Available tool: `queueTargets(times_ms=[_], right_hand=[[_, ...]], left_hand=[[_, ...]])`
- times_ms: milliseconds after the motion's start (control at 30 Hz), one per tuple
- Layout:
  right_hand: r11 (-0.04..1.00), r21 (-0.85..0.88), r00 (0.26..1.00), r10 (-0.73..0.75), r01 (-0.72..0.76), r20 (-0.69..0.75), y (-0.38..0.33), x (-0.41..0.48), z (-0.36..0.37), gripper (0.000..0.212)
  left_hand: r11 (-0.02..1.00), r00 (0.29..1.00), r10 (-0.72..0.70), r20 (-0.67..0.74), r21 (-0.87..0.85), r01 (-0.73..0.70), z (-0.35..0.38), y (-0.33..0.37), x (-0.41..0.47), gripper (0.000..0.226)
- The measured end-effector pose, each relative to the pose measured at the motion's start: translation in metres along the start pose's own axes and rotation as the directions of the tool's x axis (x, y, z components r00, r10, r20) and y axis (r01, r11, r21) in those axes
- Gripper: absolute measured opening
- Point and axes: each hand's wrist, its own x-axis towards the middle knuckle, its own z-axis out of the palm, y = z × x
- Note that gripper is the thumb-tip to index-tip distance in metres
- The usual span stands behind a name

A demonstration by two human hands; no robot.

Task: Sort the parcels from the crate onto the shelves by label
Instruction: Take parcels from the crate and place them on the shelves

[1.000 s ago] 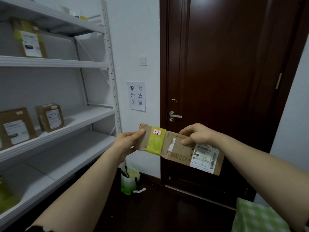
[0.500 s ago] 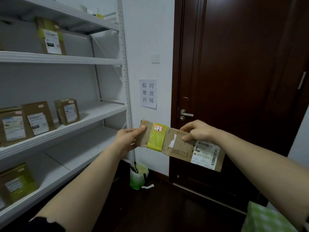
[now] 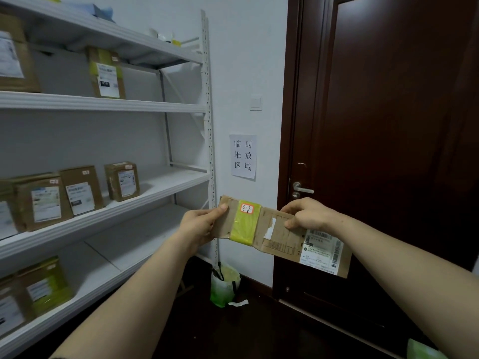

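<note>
Head camera looks past both forearms at a flat cardboard parcel (image 3: 281, 235), which we hold up in the air in front of the white wall and the dark door (image 3: 388, 125), just right of the shelves (image 3: 103, 103). Our hands are apart, one at each side of it. Our left hand (image 3: 201, 225) grips the parcel's left end, thumb on the front face and fingers behind. Our right hand (image 3: 309, 216) pinches the upper edge nearer the middle, fingers curled over the front. The parcel slopes down toward the right. A yellow-green tape band (image 3: 243, 229) wraps it near the left end, and a small red-edged sticker (image 3: 246, 208) on that band reads 3-3-5 in handwriting. A white shipping label (image 3: 321, 251) covers its lower right part. On the middle shelf three brown boxes (image 3: 81, 190) stand side by side, with more boxes on the shelves above and below. A paper sign (image 3: 243, 156) hangs on the wall above the parcel, and a light switch (image 3: 255, 102) sits higher up. We see the door handle (image 3: 302, 189) just above our right hand. A green bag (image 3: 224, 285) sits on the floor at the foot of the shelf post.
</note>
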Motion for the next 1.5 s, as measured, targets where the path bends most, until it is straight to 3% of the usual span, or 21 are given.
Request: queueTargets(times_ms=[233, 700, 900, 1300, 1500], right_hand=[[1.0, 0.006, 1.0, 0.002, -0.002, -0.003, -0.007, 0.002, 0.008, 0.034], [1.0, 0.003, 1.0, -0.023, 0.023, 0.002, -0.014, 0.004, 0.016, 0.034], [0.999, -0.007, 0.999, -0.032, 0.032, 0.002, -0.017, 0.01, 0.021, 0.029], [0.999, -0.022, 0.999, -0.047, 0.048, 0.019, -0.031, 0.02, 0.033, 0.031], [0.995, -0.044, 0.996, -0.093, 0.094, 0.012, -0.051, 0.034, 0.044, 0.032]], left_hand=[[1.0, 0.999, -0.017, -0.027, 0.019, 0.017, -0.009, 0.0, 0.001, 0.052], [0.999, 0.999, -0.032, -0.013, 0.004, 0.032, -0.017, 0.008, -0.006, 0.039], [0.991, 0.996, 0.048, 0.082, 0.122, -0.058, -0.02, 0.007, -0.007, 0.059], [0.972, 0.996, 0.08, 0.045, 0.22, -0.088, -0.032, 0.007, 0.0, 0.065], [0.972, 0.997, 0.081, -0.005, 0.222, -0.078, -0.055, 0.013, 0.007, 0.057]])
